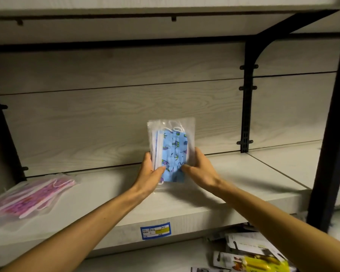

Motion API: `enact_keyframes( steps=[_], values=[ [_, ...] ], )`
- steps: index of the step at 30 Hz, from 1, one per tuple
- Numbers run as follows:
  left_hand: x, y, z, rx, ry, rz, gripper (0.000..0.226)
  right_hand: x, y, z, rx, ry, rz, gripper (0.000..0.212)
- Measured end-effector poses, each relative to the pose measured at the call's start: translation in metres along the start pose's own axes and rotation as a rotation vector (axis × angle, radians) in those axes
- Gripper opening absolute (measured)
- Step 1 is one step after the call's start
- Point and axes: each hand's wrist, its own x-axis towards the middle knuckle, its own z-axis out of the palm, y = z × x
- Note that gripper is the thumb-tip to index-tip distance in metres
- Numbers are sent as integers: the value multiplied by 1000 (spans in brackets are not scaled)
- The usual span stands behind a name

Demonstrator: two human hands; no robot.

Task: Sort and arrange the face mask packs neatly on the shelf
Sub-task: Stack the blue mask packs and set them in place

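Note:
A clear pack of blue patterned face masks (pixel 172 152) stands upright on the pale shelf board (pixel 184 205), close to the back panel. My left hand (pixel 150 173) grips its lower left edge and my right hand (pixel 199 169) grips its lower right edge. A clear pack of pink face masks (pixel 30 195) lies flat on the same shelf at the far left, apart from both hands.
A black bracket post (pixel 246 107) rises behind the shelf to the right, and a black upright (pixel 330 134) stands at the right edge. A blue and yellow price label (pixel 155 230) sits on the shelf front. Several loose packets (pixel 249 254) lie on the lower shelf at bottom right.

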Motion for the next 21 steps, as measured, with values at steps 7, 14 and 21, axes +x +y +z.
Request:
enact_keyframes(
  steps=[7, 14, 21],
  values=[
    [11, 16, -7, -188, 90, -119, 32, -3, -10, -11, 126, -124, 339, 53],
    [-1, 33, -1, -255, -141, -565, 24, -22, -33, -33, 116, -246, 446, 40],
    [-27, 39, 27, -100, -21, -346, 37, -63, -47, -56, 202, -294, 509, 32]
  ],
)
